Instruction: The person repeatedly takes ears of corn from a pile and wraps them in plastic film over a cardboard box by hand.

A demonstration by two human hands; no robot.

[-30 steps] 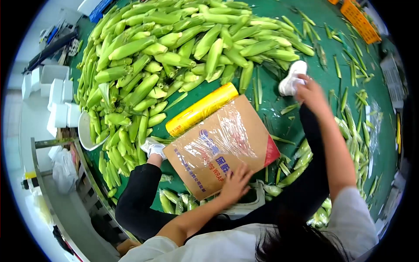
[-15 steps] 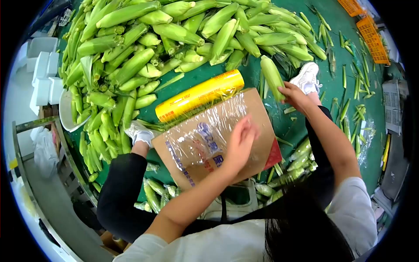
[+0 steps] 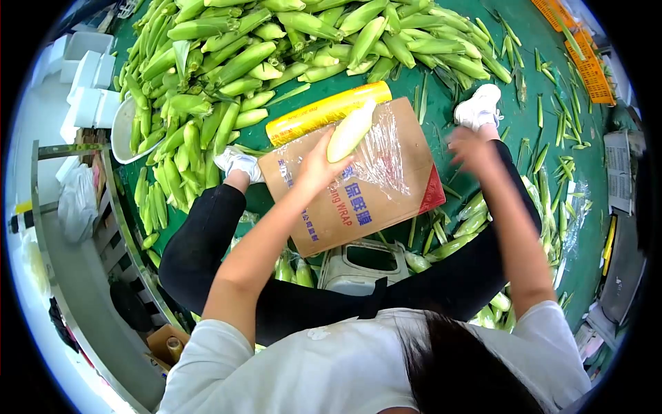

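Note:
My left hand [image 3: 321,164] is closed around the lower end of an ear of corn [image 3: 352,130], pale green and tilted up to the right. The ear is above a cardboard box [image 3: 407,148] with crumpled clear plastic film [image 3: 383,162] across its top. A yellow roll of wrap [image 3: 310,119] lies along the box's far edge. My right hand [image 3: 474,150] is off to the right of the box, near the white shoe; motion smears its fingers, and I see nothing in it.
A large heap of corn [image 3: 276,45] covers the floor ahead and to the left. Several film-wrapped ears [image 3: 472,224] lie beside my right leg. A white stool [image 3: 338,269] stands under the box's near edge. Orange crates [image 3: 589,69] are at the far right, a metal frame [image 3: 45,228] at left.
The ear of corn has passed from my right hand to my left and is now over the box. My right hand is without it, still at the right. The view has shifted slightly.

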